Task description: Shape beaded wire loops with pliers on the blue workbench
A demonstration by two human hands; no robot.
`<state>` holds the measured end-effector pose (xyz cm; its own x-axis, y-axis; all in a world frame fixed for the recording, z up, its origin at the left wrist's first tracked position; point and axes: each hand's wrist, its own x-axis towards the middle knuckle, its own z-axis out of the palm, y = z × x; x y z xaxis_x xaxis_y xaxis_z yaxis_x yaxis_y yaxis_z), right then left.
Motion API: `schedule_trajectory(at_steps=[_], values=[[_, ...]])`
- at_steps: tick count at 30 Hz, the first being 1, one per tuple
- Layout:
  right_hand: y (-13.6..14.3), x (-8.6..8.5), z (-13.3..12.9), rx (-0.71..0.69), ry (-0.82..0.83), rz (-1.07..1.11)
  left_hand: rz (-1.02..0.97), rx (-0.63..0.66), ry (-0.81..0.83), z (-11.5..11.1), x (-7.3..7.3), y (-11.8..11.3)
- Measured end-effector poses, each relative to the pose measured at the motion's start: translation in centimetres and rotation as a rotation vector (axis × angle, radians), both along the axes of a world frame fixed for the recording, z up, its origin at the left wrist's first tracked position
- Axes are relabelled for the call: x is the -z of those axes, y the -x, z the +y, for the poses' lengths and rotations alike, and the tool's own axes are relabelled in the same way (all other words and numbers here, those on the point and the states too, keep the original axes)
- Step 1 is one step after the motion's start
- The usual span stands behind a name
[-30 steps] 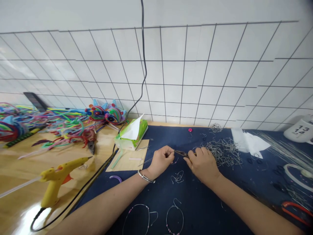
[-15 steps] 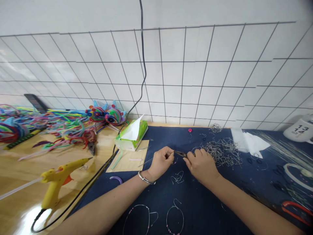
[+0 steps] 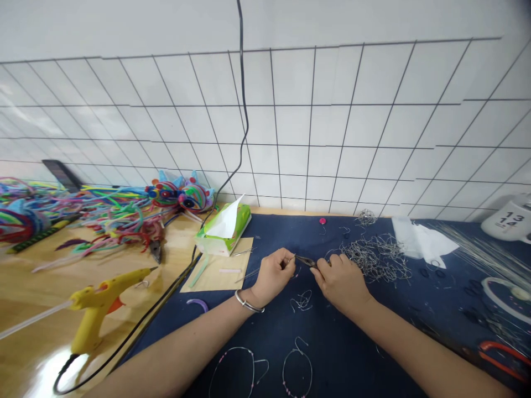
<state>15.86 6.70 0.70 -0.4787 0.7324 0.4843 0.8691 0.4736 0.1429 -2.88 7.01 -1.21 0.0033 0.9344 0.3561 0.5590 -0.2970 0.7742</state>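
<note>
My left hand (image 3: pixel 274 276) pinches a thin wire (image 3: pixel 293 265), part of which curves below the fingers with small pink beads on it. Wrapped round the handles of a pair of pliers (image 3: pixel 306 260) is my right hand (image 3: pixel 343 281); the jaws point left and meet the wire at my left fingertips. Just below lies a small tangle of bent wire (image 3: pixel 302 301). Closer to me rest two beaded wire loops, one at the left (image 3: pixel 252 367) and a rounder loop (image 3: pixel 284 376). A large heap of bent wire pieces (image 3: pixel 375 257) is beyond my right hand.
On the left are a yellow glue gun (image 3: pixel 99 304), its black cord, a tissue box (image 3: pixel 226 229) and colourful pipe cleaners (image 3: pixel 112 213). To the right stand a white mug (image 3: pixel 508 221), straight wires (image 3: pixel 483 249) and red-handled pliers (image 3: pixel 501 354). A tiled wall (image 3: pixel 332 121) closes off the back.
Almost nothing differs. Both hands stay in place, with the pliers still at the wire; only a very slight shift of the view shows.
</note>
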Motion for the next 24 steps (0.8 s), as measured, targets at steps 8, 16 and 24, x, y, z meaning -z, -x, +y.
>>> schedule_trajectory(at_steps=[8,16,24], values=[[-0.06,-0.12,-0.05,0.000,0.008,0.014,-0.018,0.009,0.001,0.01,-0.34,-0.03],[-0.15,-0.12,0.14,-0.008,0.015,0.029,-0.080,0.035,0.033,0.01,-0.32,0.10],[-0.29,-0.19,0.30,-0.007,0.020,0.029,-0.217,0.074,0.110,0.24,-0.01,-0.01]])
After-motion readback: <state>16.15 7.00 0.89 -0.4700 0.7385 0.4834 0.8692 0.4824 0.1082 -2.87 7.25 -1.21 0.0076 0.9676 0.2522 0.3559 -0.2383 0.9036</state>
